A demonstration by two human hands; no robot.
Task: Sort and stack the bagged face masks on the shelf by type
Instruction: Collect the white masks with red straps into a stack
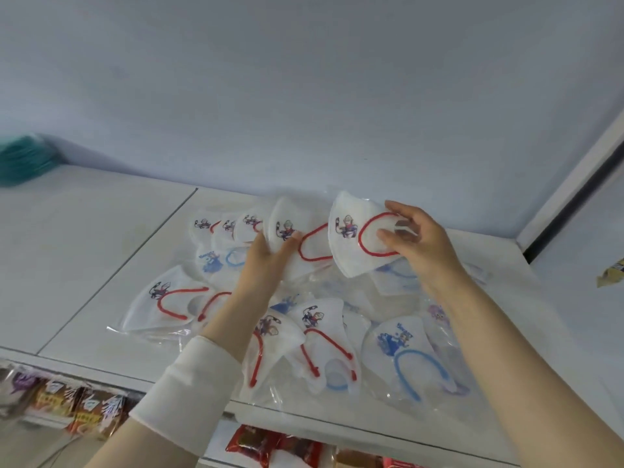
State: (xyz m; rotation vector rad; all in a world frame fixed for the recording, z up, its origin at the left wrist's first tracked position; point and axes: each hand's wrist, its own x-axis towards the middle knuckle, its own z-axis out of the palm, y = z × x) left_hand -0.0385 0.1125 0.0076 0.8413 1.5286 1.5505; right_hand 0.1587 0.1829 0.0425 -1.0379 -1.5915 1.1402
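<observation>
Right hand [413, 243] pinches red-strap mask [347, 255] above shelf [84, 251] far right, fingers [396, 207] clamped on edge; left hand [266, 263] grips fanned red-strap stack [244, 224], likely gathering one type; blue-strap masks [395, 339] lie near right.

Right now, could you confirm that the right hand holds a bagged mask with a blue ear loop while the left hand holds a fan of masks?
Not quite: the head view shows the mask in the right hand has a red ear loop, not blue. The left hand does hold a fan of masks.
</observation>
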